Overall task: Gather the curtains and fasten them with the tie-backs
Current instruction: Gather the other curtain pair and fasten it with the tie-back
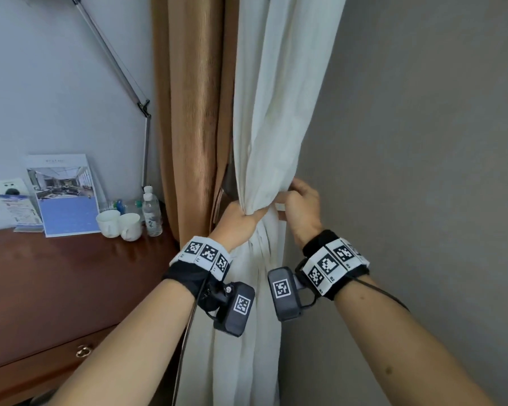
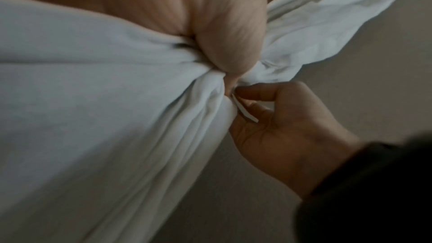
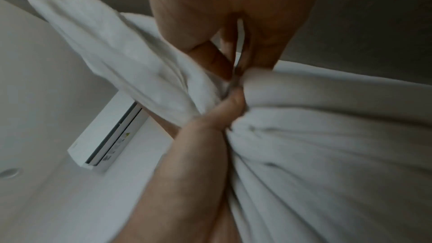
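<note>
A white sheer curtain (image 1: 270, 118) hangs beside a tan curtain (image 1: 191, 112), close to the grey wall. My left hand (image 1: 238, 222) grips the white curtain (image 2: 117, 108) bunched at waist height. My right hand (image 1: 302, 206) is on the bunch's right side and pinches a narrow white tie-back strip (image 2: 244, 109) against the cloth. In the right wrist view the strip (image 3: 239, 43) runs between my right fingers down to the gathered fabric (image 3: 327, 136), where my left hand (image 3: 224, 110) squeezes it.
A dark wooden desk (image 1: 56, 282) stands to the left with two white cups (image 1: 119, 224), water bottles (image 1: 151, 212), brochures (image 1: 65, 194) and a lamp arm (image 1: 115, 63). A grey wall (image 1: 423, 142) fills the right. A wall air conditioner (image 3: 110, 134) shows in the right wrist view.
</note>
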Demonstrator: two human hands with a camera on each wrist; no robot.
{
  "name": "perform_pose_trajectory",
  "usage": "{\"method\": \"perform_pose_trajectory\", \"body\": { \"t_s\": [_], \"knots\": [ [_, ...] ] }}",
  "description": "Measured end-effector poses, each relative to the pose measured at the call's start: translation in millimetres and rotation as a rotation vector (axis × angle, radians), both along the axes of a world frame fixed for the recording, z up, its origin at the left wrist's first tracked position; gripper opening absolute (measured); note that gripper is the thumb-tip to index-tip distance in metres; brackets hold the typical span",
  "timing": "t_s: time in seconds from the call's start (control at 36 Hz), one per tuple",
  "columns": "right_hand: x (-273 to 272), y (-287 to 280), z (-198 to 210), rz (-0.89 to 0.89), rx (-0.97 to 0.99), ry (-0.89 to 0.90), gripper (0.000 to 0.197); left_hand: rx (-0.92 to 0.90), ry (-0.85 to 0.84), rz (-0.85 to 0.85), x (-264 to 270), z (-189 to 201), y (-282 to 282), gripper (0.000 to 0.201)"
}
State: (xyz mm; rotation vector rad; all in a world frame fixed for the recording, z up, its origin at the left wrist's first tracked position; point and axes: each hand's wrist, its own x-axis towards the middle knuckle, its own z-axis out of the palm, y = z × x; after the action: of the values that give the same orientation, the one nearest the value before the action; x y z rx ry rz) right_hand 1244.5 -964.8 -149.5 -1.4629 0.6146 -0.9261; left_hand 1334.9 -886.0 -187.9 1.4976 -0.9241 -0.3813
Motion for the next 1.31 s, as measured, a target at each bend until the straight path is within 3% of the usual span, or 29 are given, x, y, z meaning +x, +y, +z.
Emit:
{"method": "perform_pose_trajectory", "body": {
  "t_s": [0.08,0.17,0.22,0.28,0.33,0.39,0.44,0.5,0.56,0.61,0.69,0.75,0.81,0.89,0.94,1.06,1.14,1.22,1.28,1.31],
  "knots": [
    [7,2,-7,-0.173,-0.043,-0.001,0.037,-0.006,-0.014,-0.046,-6,-1,-1,0.032],
    [10,0,-6,-0.153,-0.051,0.102,0.057,-0.033,0.005,-0.061,-5,-3,2,0.032],
    [8,-2,-2,-0.041,-0.017,0.198,0.075,-0.025,0.022,-0.089,-2,-6,6,0.03],
    [1,-5,0,0.168,0.019,0.194,0.064,0.004,0.025,-0.111,1,-8,9,0.033],
    [-5,-3,5,0.398,0.154,0.061,0.051,0.022,0.011,-0.085,3,-12,7,0.038],
    [-8,0,7,0.632,0.291,-0.148,0.059,0.021,0.012,-0.009,6,-13,3,0.04],
    [-7,3,8,0.709,0.257,-0.148,0.075,0.035,0.016,0.014,5,-12,-1,0.036],
    [-7,9,9,0.586,0.116,0.002,0.087,0.081,-0.019,-0.021,0,-11,-6,0.035],
    [-7,11,9,0.42,-0.019,0.13,0.066,0.184,-0.107,-0.081,-8,-10,-12,0.041],
    [-7,5,6,0.209,-0.033,0.135,0.041,0.274,-0.157,-0.224,-16,-8,-16,0.047],
    [-12,-11,3,0.012,-0.043,0.122,0.02,0.332,-0.098,-0.442,-18,-6,-15,0.047],
    [-19,-23,2,-0.063,-0.061,0.139,0.012,0.347,-0.044,-0.422,-11,0,-13,0.039],
    [-27,-35,1,-0.11,-0.063,0.151,0.019,0.313,0.035,-0.308,-3,10,-11,0.032],
    [-37,-44,-2,-0.116,-0.039,0.136,0.043,0.208,0.124,-0.081,10,20,-21,0.04],
    [-39,-42,-3,-0.092,-0.003,0.136,0.041,0.184,0.117,-0.003,11,24,-30,0.039],
    [-40,-33,-4,0.012,-0.022,0.126,0.023,0.149,0.2,-0.027,-5,39,-47,0.06],
    [-41,-23,-3,0.069,-0.061,0.066,0.024,0.088,0.374,-0.099,-13,42,-62,0.088],
    [-42,-22,-5,0.069,-0.036,-0.03,0.056,0.052,0.491,-0.205,-20,40,-65,0.069],
    [-41,-25,-7,0.047,-0.032,-0.024,0.08,0.056,0.519,-0.253,-21,37,-64,0.077],
    [-41,-27,-6,0.036,-0.037,0.007,0.082,0.063,0.501,-0.246,-20,36,-64,0.079]
  ]
}}
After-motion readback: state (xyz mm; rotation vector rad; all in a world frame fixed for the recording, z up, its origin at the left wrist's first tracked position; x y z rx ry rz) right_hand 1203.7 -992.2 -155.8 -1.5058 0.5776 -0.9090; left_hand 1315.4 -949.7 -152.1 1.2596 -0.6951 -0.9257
